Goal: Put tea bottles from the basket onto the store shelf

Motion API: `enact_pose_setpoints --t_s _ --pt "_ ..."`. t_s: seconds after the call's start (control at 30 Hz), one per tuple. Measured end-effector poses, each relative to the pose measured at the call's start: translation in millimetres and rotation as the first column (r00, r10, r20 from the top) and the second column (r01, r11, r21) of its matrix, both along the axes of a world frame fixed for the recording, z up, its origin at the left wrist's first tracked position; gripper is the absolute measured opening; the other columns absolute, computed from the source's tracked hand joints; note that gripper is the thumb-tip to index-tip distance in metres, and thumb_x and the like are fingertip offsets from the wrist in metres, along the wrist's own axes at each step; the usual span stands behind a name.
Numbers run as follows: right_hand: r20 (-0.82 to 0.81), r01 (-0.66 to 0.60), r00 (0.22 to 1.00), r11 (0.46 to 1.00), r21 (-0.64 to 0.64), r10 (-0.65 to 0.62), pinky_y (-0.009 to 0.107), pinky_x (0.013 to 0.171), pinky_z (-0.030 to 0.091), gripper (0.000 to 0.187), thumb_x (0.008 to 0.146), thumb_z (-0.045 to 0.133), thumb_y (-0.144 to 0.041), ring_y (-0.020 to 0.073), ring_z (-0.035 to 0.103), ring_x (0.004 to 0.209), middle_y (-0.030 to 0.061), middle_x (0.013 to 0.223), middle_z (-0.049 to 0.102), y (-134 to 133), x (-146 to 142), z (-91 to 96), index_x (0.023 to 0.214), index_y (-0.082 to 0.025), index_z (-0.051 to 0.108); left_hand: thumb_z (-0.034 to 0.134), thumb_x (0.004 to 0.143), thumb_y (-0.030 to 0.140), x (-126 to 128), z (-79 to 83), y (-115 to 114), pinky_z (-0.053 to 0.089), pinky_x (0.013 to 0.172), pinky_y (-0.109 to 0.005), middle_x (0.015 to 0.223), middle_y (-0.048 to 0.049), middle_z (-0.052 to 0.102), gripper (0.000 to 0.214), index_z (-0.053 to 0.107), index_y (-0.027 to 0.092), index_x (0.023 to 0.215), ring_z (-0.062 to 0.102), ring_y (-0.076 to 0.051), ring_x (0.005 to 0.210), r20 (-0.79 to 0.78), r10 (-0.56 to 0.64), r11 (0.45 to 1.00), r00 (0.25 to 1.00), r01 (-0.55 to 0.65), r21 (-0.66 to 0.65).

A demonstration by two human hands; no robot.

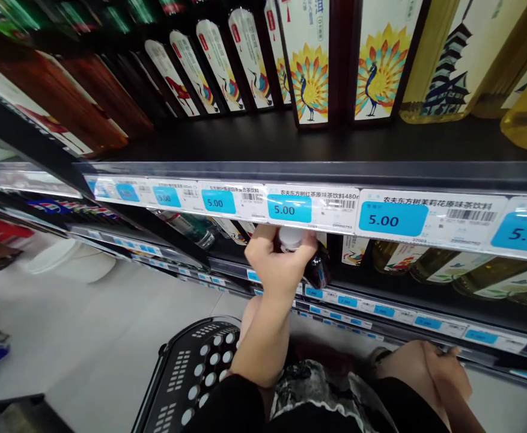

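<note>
My left hand (281, 255) is closed around the neck of a dark bottle (318, 270) with a white cap (290, 236), just below the price strip (308, 210). The bottle leans, its lower part pointing down and right beside the lower shelf, and my fingers hide part of it. My right hand (450, 370) rests by my bent knee at the lower right, fingers loosely apart and holding nothing that I can see.
Above the strip, tea bottles with peacock labels (309, 84) fill the upper shelf. More bottles (443, 264) line the lower shelf (380, 288). A black basket (173, 367) with slots and pale round spots stands at my left. A white tub (71, 261) is on the floor further left.
</note>
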State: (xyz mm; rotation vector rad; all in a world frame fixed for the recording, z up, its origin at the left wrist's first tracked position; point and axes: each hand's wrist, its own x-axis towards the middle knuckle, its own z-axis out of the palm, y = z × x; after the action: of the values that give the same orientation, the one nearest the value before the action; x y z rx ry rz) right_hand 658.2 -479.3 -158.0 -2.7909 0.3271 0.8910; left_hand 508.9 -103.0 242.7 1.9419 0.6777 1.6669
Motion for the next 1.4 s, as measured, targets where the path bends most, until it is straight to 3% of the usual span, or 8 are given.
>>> enact_pose_setpoints --t_s 0.1,0.17,0.3,0.5,0.67,0.83,1.0,1.4 --pt "0.042 -0.009 0.999 1.0 -0.002 0.009 0.055 0.104 0.049 0.097 0.096 0.029 -0.074 0.0447 0.058 0.12 0.0259 0.121 0.062 0.9 -0.2 3.3 0.163 -0.003 0.017 0.083 0.069 0.042 20.0 -4.7 -10.2 0.052 0.065 -0.03 0.073 -0.0012 0.068 0.031 0.07 0.017 0.081 0.061 -0.017 0.067 0.041 -0.107 0.968 0.993 0.114 -0.222" --pt "0.064 -0.003 0.998 1.0 -0.002 0.003 0.056 0.102 0.051 0.096 0.097 0.032 -0.071 0.0451 0.058 0.12 0.0267 0.121 0.062 2.8 -0.2 7.0 0.162 -0.002 0.019 0.084 0.071 0.041 28.2 -6.7 -15.1 0.055 0.071 -0.033 0.08 -0.0032 0.071 0.034 0.071 0.016 0.09 0.065 -0.02 0.074 0.106 -0.168 0.936 0.98 0.193 -0.294" --pt "0.032 0.006 0.999 1.0 -0.004 -0.006 0.055 0.104 0.049 0.092 0.097 0.032 -0.069 0.0446 0.056 0.123 0.0268 0.125 0.061 5.4 0.4 15.2 0.16 -0.003 0.026 0.079 0.082 0.046 24.2 -21.8 -17.7 0.053 0.094 -0.04 0.11 -0.0098 0.068 0.041 0.069 0.019 0.111 0.065 -0.026 0.104 0.117 -0.193 0.958 0.974 0.213 -0.194" --pt "-0.029 0.027 0.999 0.999 -0.017 -0.028 0.053 0.112 0.042 0.092 0.098 0.025 -0.073 0.0433 0.049 0.131 0.0251 0.139 0.052 5.0 1.3 22.1 0.162 -0.009 0.016 0.052 0.098 0.053 4.0 -88.0 -22.5 0.044 0.109 -0.051 0.132 -0.0167 0.055 0.058 0.05 0.018 0.145 0.055 -0.033 0.124 0.164 -0.355 0.925 0.92 0.371 -0.079" --pt "-0.022 0.036 0.999 0.999 -0.026 -0.037 0.053 0.114 0.04 0.092 0.098 0.03 -0.069 0.0437 0.049 0.132 0.0265 0.139 0.052 11.2 0.7 27.8 0.163 -0.006 0.014 0.062 0.093 0.052 -0.2 -119.3 -18.0 0.047 0.109 -0.05 0.14 -0.0214 0.054 0.077 0.037 0.014 0.155 0.057 -0.035 0.127 0.045 -0.367 0.93 0.929 0.366 0.029" --pt "0.019 0.053 0.998 0.998 -0.045 -0.052 0.055 0.113 0.042 0.095 0.097 0.036 -0.069 0.0449 0.051 0.128 0.0274 0.136 0.053 16.8 0.0 32.9 0.163 -0.003 0.016 0.06 0.091 0.07 8.0 -132.3 -14.4 0.052 0.106 -0.046 0.135 -0.0207 0.059 0.086 0.04 0.015 0.154 0.061 -0.033 0.124 0.065 -0.274 0.958 0.959 0.267 0.1" --pt "0.045 0.068 0.997 0.996 -0.064 -0.065 0.055 0.113 0.043 0.101 0.097 0.042 -0.068 0.0448 0.05 0.13 0.0281 0.136 0.053 23.0 0.3 32.6 0.163 0.001 0.011 0.06 0.089 0.075 17.8 -138.5 -17.5 0.057 0.101 -0.048 0.127 -0.0223 0.063 0.089 0.043 0.012 0.15 0.065 -0.035 0.118 0.084 -0.191 0.976 0.978 0.179 0.128" --pt "0.065 0.048 0.997 0.992 -0.113 -0.041 0.057 0.114 0.041 0.109 0.095 0.038 -0.076 0.046 0.05 0.13 0.0304 0.137 0.052 26.7 3.1 31.2 0.162 0.006 0.012 0.061 0.084 0.047 14.1 -134.4 -18.0 0.056 0.101 -0.049 0.137 -0.0243 0.059 0.087 0.034 0.009 0.157 0.064 -0.037 0.122 0.116 -0.307 0.937 0.945 0.278 0.211"
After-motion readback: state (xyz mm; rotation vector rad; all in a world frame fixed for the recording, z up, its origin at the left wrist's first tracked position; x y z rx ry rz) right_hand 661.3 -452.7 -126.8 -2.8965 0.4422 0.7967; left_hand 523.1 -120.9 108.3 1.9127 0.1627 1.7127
